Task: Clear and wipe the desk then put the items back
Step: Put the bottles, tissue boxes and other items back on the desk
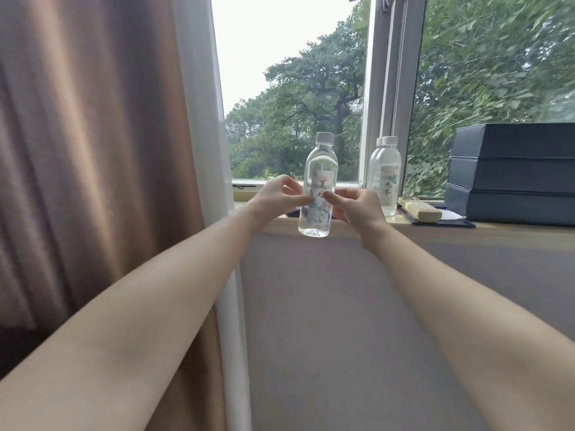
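Three capped clear water bottles, head view. Held bottle: upright, pinched at its label from both sides. Left hand: thumb and fingertips curled onto the bottle's left side. Right hand: thumb and forefinger closed on its right side; the other fingers are hidden, cannot tell. The bottle's base shows at the front edge of the wooden ledge; resting or lifted, unclear. The other two bottles stand together on the ledge, just right, by the window frame. Further right are a dark tray carrying a pale yellow bar, then three stacked dark blue boxes. Brown curtain hangs at left.
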A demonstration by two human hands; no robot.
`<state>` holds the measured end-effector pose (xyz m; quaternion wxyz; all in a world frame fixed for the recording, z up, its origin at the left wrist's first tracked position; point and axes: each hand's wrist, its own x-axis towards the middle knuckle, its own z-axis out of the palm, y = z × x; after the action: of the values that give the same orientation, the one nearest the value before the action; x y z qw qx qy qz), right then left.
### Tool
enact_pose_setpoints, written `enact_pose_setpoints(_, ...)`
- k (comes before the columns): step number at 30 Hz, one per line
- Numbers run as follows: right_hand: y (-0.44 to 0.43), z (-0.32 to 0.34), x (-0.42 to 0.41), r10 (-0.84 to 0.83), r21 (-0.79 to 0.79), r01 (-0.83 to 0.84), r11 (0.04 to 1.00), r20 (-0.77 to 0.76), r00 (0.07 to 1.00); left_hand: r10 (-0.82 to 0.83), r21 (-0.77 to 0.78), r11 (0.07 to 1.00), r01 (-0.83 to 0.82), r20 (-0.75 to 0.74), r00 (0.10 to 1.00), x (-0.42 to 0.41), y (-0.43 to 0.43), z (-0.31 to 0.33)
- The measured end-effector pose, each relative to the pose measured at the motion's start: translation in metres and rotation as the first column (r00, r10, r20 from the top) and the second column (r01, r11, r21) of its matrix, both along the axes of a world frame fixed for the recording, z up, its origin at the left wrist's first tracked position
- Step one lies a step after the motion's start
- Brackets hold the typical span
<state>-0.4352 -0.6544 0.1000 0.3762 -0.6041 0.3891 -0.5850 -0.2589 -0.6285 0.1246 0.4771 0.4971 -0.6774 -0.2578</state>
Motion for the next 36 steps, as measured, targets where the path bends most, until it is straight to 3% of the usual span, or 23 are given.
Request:
enact_pose_setpoints(10,0.029,-0.018,0.108,0.262,-0.009,-0.262,0.965,-0.013,0.965,0.222,-0.016,0.975,-0.221,0.059,0.973,0.104,0.070,-0.014)
enact_pose_setpoints(14,0.048,-0.026,0.155,0.381,0.011,-0.382,0.924,0.027,0.924,0.374,-0.043,0.928,-0.371,0.104,0.922,0.145,0.100,-0.024)
enact_pose_setpoints(26,0.107,-0.051,0.276,0.611,0.038,-0.610,0.792,-0.039,0.791,0.533,0.049,0.846,-0.531,-0.049,0.844,0.240,0.203,-0.050)
enact_pose_setpoints(36,0.171,-0.090,0.367,0.772,0.114,-0.766,0.633,-0.021,0.635,0.696,0.097,0.714,-0.693,0.008,0.718,0.305,0.293,-0.087)
